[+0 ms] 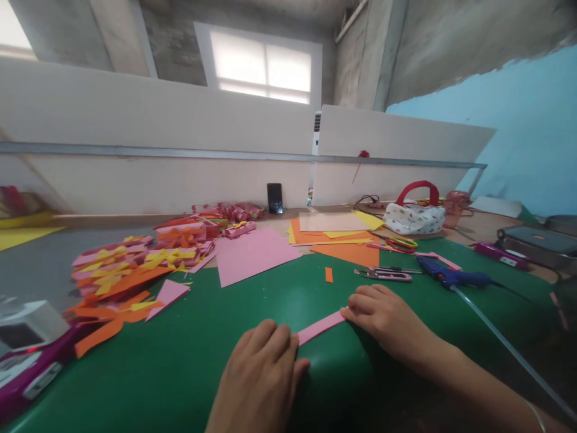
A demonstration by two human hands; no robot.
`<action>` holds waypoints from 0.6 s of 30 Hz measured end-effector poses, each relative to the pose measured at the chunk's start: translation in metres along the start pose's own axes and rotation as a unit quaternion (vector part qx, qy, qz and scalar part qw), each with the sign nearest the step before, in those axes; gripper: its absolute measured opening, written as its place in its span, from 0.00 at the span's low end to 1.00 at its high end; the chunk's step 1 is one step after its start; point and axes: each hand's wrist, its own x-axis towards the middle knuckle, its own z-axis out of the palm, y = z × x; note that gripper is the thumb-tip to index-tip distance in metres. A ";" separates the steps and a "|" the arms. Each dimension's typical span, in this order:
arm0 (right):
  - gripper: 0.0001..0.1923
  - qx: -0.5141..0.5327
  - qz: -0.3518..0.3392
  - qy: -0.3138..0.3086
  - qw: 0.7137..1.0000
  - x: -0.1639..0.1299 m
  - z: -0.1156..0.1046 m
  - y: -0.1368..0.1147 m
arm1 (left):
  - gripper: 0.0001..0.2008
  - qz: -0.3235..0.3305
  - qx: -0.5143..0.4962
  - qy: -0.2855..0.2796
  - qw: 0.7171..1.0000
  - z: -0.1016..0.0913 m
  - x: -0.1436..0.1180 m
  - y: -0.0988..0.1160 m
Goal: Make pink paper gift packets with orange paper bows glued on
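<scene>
Both hands lay palm-down on the green mat [252, 300] covering the bench. The left hand [261, 373] rested low, knuckles up, fingers held together and curled slightly, their tips pressing on the near end of a narrow pink paper strip [321, 327]. The right hand [383, 316] came in from the right on a bare forearm, with a thin bangle at the wrist; its fingers were bent, tips pressed on the far end of the same strip. Neither hand lifted the strip; it lay flat on the mat, spanning the gap between the two hands, slanting up toward the right hand.

No legible writing or brand on any item; the label on the magenta device [27, 361] was too blurred to read.

Positions relative to the strip:
- Beyond it, just apart: small orange paper scrap [329, 275].
- Beyond and left: large pink paper sheet [252, 255].
- Far left: heap of pink, orange and yellow cut paper bows [130, 270].
- Beyond and right: stack of orange and yellow paper sheets [342, 240], pink utility knife [387, 275], blue glue gun [451, 276].
- Further right and back: white patterned pouch with red handle [415, 216].
- Far back, leaning against the white partition: black phone [274, 198].
</scene>
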 end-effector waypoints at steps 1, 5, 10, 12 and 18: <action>0.08 -0.001 -0.001 -0.004 1.000 0.001 0.000 0.000 | 0.09 -0.002 0.003 -0.004 1.000 0.000 0.000 0.001; 0.09 -0.003 0.022 -0.018 1.000 0.005 -0.002 -0.007 | 0.09 -0.007 0.044 -0.012 0.999 0.001 -0.002 0.006; 0.08 0.063 0.007 -0.017 0.998 0.019 -0.002 -0.041 | 0.16 0.023 0.107 0.025 0.994 0.011 -0.003 0.014; 0.08 0.083 -0.007 -0.019 0.996 0.023 -0.001 -0.053 | 0.18 0.038 0.121 0.033 0.991 0.013 -0.004 0.013; 0.05 0.014 0.083 -0.004 0.996 0.014 0.002 -0.041 | 0.17 0.076 0.168 0.062 0.981 0.013 -0.015 0.000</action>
